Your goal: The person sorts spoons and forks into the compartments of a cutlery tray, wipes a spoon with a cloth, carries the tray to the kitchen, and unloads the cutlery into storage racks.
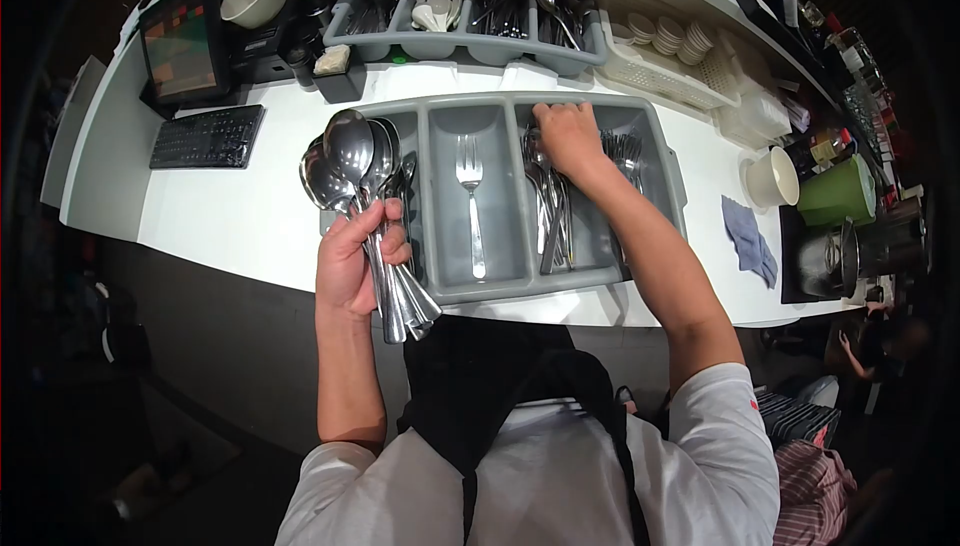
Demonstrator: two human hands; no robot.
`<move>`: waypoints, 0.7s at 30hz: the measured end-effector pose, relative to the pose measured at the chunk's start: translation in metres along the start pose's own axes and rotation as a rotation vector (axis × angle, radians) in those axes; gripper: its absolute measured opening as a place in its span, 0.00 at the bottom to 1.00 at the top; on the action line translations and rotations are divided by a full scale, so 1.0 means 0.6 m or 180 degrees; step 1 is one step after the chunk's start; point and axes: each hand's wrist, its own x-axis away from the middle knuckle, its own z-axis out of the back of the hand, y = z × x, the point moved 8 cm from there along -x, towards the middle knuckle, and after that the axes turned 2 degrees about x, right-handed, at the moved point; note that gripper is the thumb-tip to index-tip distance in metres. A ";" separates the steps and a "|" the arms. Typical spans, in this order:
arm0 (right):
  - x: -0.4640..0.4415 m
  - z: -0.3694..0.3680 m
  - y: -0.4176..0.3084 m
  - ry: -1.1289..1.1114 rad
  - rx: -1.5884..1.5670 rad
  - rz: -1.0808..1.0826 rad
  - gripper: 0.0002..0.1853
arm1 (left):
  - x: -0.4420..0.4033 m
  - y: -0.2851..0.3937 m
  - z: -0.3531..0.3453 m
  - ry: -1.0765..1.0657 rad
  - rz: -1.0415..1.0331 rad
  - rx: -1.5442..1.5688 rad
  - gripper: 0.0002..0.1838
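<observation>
Several spoons (352, 146) are gripped by their handles in the person's left hand (362, 251), bowls up, in front of the left end of a grey tray (430, 294) on the bench (240, 216). The right hand (570, 136) has its fingers curled down at the far end of the tray's third compartment from the left; whether they are closed on anything cannot be told.

The work looks partway along. The spoons are already gathered into one bunch, and the second compartment has just one fork (470, 201), tines toward the far edge. Loose cutlery (548, 211) remains in the third, and forks (625, 151) in the fourth; the first is partly hidden behind the bunch.

The tray lies near the bench's near edge, with only a thin strip bare in front. Behind its far edge a caddy (470, 43) leaves little room. To the left, bare bench stretches to the keyboard (207, 136); to the right, a narrower gap separates the tray from a cloth (748, 238).
</observation>
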 end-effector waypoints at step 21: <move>-0.072 0.088 -0.283 0.0132 -0.3644 -0.0409 0.07 | 0.065 0.092 0.041 0.0473 -0.0850 -0.0368 0.17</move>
